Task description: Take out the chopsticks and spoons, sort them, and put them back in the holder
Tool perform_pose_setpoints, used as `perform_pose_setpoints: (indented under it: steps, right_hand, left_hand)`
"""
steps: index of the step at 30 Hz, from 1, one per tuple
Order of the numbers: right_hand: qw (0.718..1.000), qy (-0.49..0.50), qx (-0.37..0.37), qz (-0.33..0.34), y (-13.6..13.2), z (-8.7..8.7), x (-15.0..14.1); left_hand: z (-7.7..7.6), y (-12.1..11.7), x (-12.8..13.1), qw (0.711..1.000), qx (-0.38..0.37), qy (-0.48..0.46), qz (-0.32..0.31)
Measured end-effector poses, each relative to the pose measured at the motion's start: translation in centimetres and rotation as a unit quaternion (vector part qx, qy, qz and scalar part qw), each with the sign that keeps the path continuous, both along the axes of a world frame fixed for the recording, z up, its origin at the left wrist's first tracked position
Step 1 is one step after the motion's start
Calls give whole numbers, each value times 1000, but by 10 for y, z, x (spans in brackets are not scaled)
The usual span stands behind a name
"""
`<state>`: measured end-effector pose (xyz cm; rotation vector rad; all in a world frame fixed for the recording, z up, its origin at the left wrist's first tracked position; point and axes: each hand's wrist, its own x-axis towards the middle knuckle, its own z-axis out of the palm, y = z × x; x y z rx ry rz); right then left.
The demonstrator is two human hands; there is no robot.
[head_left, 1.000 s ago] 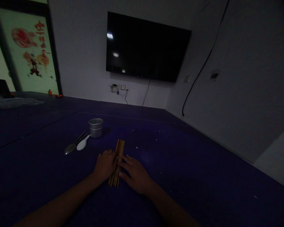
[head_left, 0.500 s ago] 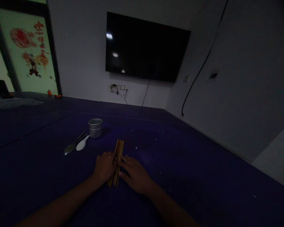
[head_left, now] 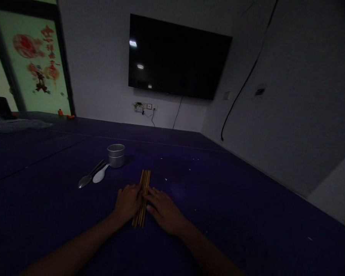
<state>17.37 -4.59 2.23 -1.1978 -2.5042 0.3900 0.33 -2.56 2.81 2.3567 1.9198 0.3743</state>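
Observation:
A bundle of wooden chopsticks (head_left: 145, 180) lies lengthwise on the dark purple surface (head_left: 232, 199). My left hand (head_left: 128, 201) rests flat against the bundle's left side, fingers stretched toward it. On the other side lies my right hand (head_left: 163, 211), its fingertips touching the sticks from the right. Both hands press the bundle between them; neither wraps around it. The near ends of the sticks poke out between my wrists.
A small metal cup (head_left: 116, 155) stands beyond the chopsticks to the left. A white spoon (head_left: 100, 175) and a metal spoon (head_left: 87, 178) lie beside it. A dark wall screen (head_left: 176, 57) hangs ahead; a wall runs along the right.
My right hand has edged slightly left, closer against the chopsticks. The bundle and my left hand have stayed almost still.

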Motion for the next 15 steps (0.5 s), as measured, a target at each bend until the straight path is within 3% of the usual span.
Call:
perform_pose_setpoints:
  steps: [15]
  right_hand:
    - [1000,14,-8,4,2,-4,3]
  left_hand:
    - [-4,4,-3,1000,10,-26,-13]
